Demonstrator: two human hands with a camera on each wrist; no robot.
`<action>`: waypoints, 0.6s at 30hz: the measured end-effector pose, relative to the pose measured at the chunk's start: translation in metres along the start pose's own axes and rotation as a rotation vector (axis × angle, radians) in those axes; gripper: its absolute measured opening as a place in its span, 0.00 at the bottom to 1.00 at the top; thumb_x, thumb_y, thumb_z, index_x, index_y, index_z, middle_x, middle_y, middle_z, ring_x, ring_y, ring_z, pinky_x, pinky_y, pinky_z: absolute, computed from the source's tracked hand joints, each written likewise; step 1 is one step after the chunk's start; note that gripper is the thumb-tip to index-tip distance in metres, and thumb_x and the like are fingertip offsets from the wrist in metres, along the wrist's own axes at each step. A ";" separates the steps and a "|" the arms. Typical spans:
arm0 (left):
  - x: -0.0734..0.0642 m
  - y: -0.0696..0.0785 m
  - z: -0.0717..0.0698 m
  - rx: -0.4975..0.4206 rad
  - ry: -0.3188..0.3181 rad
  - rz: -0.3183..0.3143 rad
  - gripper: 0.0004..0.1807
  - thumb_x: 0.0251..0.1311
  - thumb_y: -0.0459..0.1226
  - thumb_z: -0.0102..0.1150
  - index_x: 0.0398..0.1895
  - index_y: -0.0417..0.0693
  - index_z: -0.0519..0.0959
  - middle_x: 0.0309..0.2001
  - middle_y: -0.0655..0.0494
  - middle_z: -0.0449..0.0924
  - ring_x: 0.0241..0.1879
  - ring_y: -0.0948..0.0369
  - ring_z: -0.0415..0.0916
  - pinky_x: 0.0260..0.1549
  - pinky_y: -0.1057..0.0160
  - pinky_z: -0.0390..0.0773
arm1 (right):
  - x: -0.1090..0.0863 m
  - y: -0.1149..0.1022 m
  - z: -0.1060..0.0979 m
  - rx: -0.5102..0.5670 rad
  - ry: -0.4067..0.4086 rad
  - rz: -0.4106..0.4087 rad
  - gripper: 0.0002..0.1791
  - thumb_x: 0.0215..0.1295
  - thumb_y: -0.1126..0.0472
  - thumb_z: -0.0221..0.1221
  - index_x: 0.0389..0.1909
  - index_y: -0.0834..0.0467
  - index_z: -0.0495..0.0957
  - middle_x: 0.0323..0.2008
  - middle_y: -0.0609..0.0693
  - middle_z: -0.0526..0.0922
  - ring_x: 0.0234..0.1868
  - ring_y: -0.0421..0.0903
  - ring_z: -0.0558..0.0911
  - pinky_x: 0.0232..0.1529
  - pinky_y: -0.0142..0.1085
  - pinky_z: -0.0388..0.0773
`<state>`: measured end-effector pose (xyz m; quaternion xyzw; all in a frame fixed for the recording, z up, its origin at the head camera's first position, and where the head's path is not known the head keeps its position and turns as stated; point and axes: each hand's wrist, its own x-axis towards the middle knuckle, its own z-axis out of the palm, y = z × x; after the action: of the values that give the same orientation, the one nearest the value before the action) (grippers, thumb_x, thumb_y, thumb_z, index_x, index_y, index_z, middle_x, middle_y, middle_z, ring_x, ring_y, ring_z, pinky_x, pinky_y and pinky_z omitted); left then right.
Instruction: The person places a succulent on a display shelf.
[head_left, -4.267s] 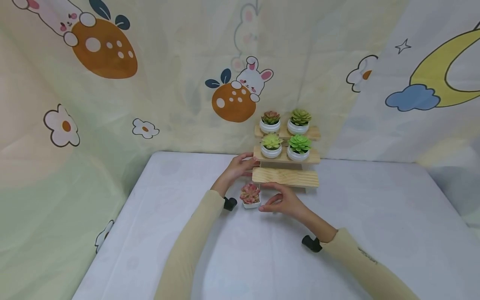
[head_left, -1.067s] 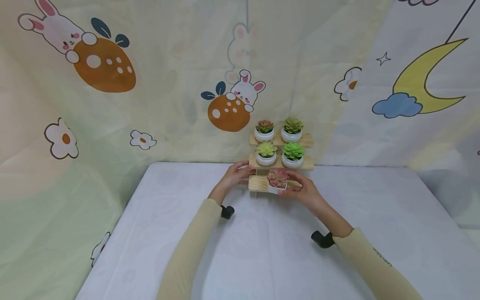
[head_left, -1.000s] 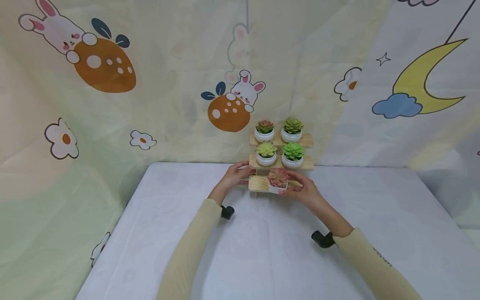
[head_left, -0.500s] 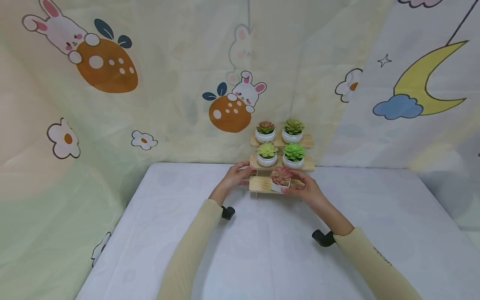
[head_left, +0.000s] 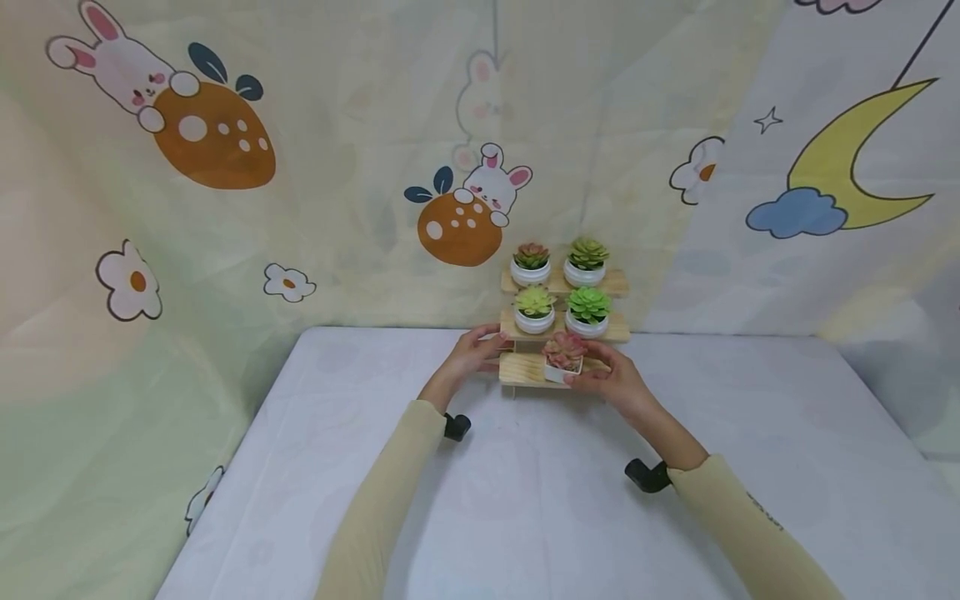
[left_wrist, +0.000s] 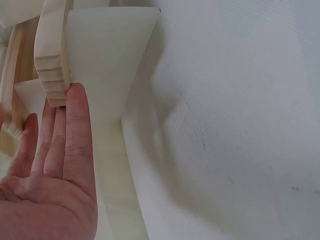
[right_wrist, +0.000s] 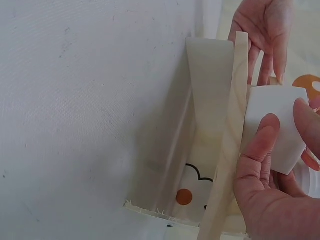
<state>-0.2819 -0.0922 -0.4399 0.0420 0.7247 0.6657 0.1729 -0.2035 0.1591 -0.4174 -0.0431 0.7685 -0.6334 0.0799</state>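
Observation:
On the bottom tier of a stepped wooden stand (head_left: pixel 520 369) is a pink succulent (head_left: pixel 564 350) in a small square white pot (right_wrist: pixel 286 105). My right hand (head_left: pixel 621 385) pinches this pot between thumb and fingers from its right side. The pot's base appears to touch the board in the right wrist view. At the stand's left side is my left hand (head_left: pixel 467 357). Its fingers (left_wrist: pixel 77 135) reach out straight and touch the end of a wooden board (left_wrist: pixel 51 65), seen in the left wrist view.
A yellow-green succulent (head_left: pixel 534 304) and a bright green one (head_left: pixel 588 308) stand on the middle tier. Above them, a reddish succulent (head_left: pixel 531 260) and a green one (head_left: pixel 587 257) share the top tier. A printed cloth (head_left: pixel 352 208) hangs right behind the white table (head_left: pixel 480 517).
The pink succulent, earlier on the table before the stand, was lifted by my right hand to the bottom tier and has shifted slightly right along it. My left hand stays at the stand.

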 end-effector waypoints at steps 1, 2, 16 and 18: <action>0.000 0.000 0.000 -0.001 -0.001 0.001 0.27 0.72 0.44 0.53 0.68 0.40 0.66 0.59 0.38 0.76 0.60 0.47 0.74 0.51 0.50 0.80 | 0.000 0.000 0.000 -0.002 0.002 0.005 0.39 0.59 0.69 0.65 0.70 0.67 0.59 0.67 0.67 0.64 0.32 0.35 0.80 0.37 0.25 0.78; -0.001 0.001 0.000 0.000 0.001 0.000 0.28 0.71 0.45 0.53 0.69 0.40 0.66 0.59 0.38 0.76 0.60 0.47 0.74 0.51 0.50 0.80 | 0.001 0.000 -0.001 -0.004 0.004 0.009 0.39 0.59 0.68 0.66 0.70 0.67 0.59 0.67 0.66 0.64 0.33 0.35 0.80 0.37 0.25 0.78; 0.000 -0.001 0.000 -0.004 0.013 -0.007 0.29 0.71 0.45 0.54 0.69 0.40 0.65 0.59 0.38 0.76 0.60 0.47 0.74 0.50 0.50 0.81 | 0.002 0.001 0.000 -0.033 0.022 0.050 0.39 0.60 0.64 0.67 0.70 0.63 0.60 0.68 0.64 0.64 0.34 0.36 0.78 0.38 0.28 0.77; 0.000 -0.001 0.001 -0.001 0.012 -0.004 0.29 0.71 0.45 0.54 0.69 0.40 0.65 0.59 0.38 0.76 0.60 0.47 0.74 0.50 0.50 0.81 | 0.001 0.002 0.001 -0.045 0.028 0.053 0.38 0.61 0.64 0.67 0.70 0.64 0.61 0.68 0.64 0.64 0.33 0.36 0.78 0.38 0.28 0.77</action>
<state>-0.2810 -0.0916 -0.4408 0.0366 0.7255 0.6659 0.1699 -0.2046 0.1587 -0.4192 -0.0156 0.7844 -0.6142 0.0848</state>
